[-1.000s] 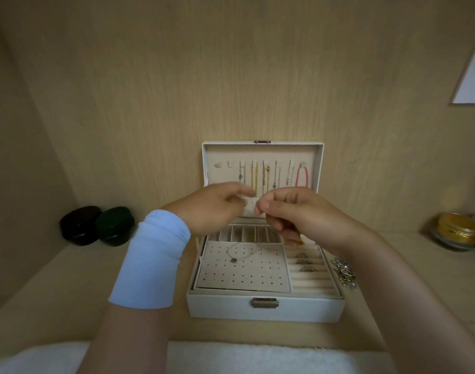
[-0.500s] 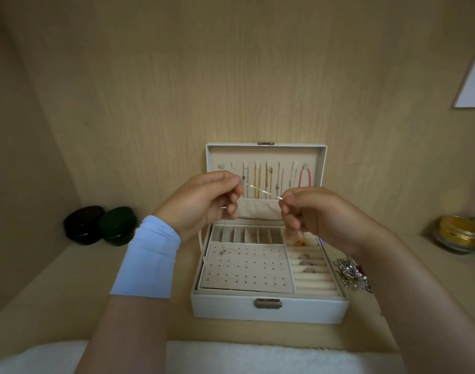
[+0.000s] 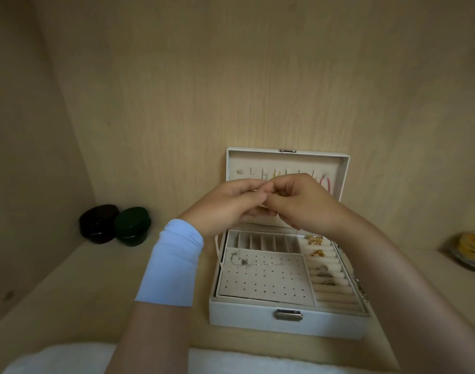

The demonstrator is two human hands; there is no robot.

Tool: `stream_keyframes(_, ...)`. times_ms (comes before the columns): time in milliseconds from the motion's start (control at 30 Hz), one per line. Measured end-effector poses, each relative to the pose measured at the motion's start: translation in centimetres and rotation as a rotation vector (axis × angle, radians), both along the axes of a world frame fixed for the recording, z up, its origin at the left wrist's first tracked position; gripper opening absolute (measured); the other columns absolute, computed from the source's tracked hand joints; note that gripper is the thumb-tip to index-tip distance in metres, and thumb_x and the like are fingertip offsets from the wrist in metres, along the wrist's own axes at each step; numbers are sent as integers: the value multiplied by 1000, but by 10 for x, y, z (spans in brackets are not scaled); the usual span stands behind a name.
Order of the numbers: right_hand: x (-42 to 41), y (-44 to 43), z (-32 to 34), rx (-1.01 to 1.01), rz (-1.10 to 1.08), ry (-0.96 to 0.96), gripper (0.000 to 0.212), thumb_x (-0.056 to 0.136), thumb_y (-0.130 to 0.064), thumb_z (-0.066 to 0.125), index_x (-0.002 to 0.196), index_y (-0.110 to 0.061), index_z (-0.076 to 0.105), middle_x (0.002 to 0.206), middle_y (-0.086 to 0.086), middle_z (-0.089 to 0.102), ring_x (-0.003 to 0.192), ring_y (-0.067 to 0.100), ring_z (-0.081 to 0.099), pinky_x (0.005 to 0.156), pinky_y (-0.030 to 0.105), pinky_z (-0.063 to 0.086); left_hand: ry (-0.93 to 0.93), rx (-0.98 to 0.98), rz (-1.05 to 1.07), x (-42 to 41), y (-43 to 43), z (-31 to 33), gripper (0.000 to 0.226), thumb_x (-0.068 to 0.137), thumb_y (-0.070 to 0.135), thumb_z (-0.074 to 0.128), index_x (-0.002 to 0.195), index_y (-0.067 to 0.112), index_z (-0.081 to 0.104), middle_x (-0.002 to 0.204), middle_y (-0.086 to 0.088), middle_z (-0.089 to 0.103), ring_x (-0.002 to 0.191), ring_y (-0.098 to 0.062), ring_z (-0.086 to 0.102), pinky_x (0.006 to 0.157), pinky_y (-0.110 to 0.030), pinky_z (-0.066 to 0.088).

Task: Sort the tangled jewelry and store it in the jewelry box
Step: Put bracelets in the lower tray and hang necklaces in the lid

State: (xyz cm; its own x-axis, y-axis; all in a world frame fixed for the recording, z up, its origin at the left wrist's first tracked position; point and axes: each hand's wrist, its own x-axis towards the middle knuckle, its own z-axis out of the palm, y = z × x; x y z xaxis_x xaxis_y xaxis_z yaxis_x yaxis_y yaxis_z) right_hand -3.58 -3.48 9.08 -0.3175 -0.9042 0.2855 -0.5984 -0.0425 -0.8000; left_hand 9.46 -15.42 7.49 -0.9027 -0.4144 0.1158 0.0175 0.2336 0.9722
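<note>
Judging by the pose, the step is fine work at the lid hooks. It likely goes best with small, slow pulls, keeping clear of the chains already hung there. The left hand and right hand meet fingertip to fingertip in front of the lid, fingers curled as if pinching. What they hold, if anything, is hidden. A thin chain lies loose on the dotted pad in the box, below both hands and apart from them.

Pale wood-grain back panel, matching left side wall and shelf surface, dim warm light.
</note>
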Motion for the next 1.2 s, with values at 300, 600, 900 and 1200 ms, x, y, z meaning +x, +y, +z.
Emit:
stream_keyframes(300, -13, -15, 1, 47, -201, 115, 18, 95, -24, 66, 82, -13, 73, 67, -2, 66, 41, -3, 50, 50, 8, 39, -151, -249, 289, -4, -25, 5, 16, 93, 29, 65, 95, 15, 73, 73, 10, 58, 49, -5, 55, 57, -21, 48)
stream_keyframes(600, -17, -63, -11, -291, -654, 9, 12, 84, -31, 77, 75, -24, 75, 66, -10, 70, 67, 2, 65, 69, 20, 48, 151, -183, 716, -47, -32, -13, 21, 88, 34, 68, 76, 18, 73, 74, 8, 69, 76, -8, 64, 67, -22, 44)
stream_keyframes(900, -10, -92, -19, -356, -830, 20, 14, 81, -32, 76, 74, -21, 75, 70, -11, 69, 64, 2, 59, 55, 7, 33, 82, -317, 848, -57, -35, -14, 34, 86, 32, 60, 63, 9, 68, 60, -2, 68, 62, -25, 65, 63, -35, 57)
stream_keyframes(1200, -7, -79, -23, -124, -740, 34, 12, 80, -24, 77, 70, -19, 73, 71, -9, 69, 70, 7, 64, 63, 21, 48, -133, -262, 593, -42, -36, -9, 31, 89, 29, 60, 78, 2, 71, 76, -13, 73, 55, -28, 65, 65, -42, 62)
